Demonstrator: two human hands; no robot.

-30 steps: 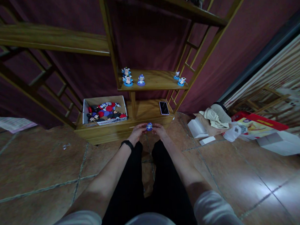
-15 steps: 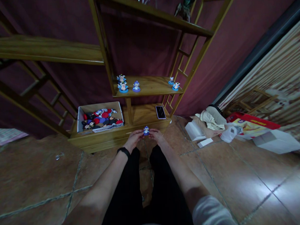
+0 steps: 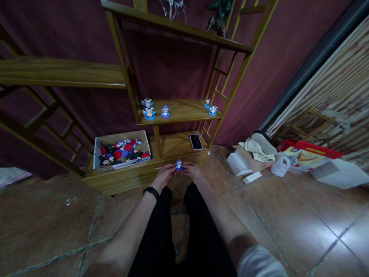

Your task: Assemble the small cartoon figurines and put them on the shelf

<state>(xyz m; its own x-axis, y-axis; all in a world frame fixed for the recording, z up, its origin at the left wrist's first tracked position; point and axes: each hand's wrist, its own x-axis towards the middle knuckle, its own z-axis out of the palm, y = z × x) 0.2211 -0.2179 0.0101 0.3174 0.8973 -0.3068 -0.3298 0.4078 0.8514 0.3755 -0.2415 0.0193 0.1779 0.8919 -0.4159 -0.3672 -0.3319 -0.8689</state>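
Observation:
Between my two hands is a small purple-and-white figurine (image 3: 179, 165) on a round purple base, held upright in front of the cabinet. My left hand (image 3: 165, 175) is closed on its left side with the fingertips. From the other side my right hand (image 3: 191, 170) grips it the same way. A similar purple figurine (image 3: 165, 111) stands on the wooden shelf (image 3: 186, 112) ahead. Two blue-based pig-like figurines (image 3: 149, 113) are at that shelf's left end. Two more small blue-based figurines (image 3: 213, 110) stand at its right end.
An open cardboard box (image 3: 97, 153) of jumbled figurines sits on the lower cabinet, left. A phone (image 3: 196, 141) lies to its right. Glass (image 3: 173, 3) and dark green (image 3: 221, 12) ornaments stand above. White boxes (image 3: 240, 163), cloth and a plastic bag (image 3: 280, 166) lie on the floor at right.
The view has tilted slightly upward, so the shelves sit lower and more of the top ornaments shows. Both hands still hold the figurine in much the same place.

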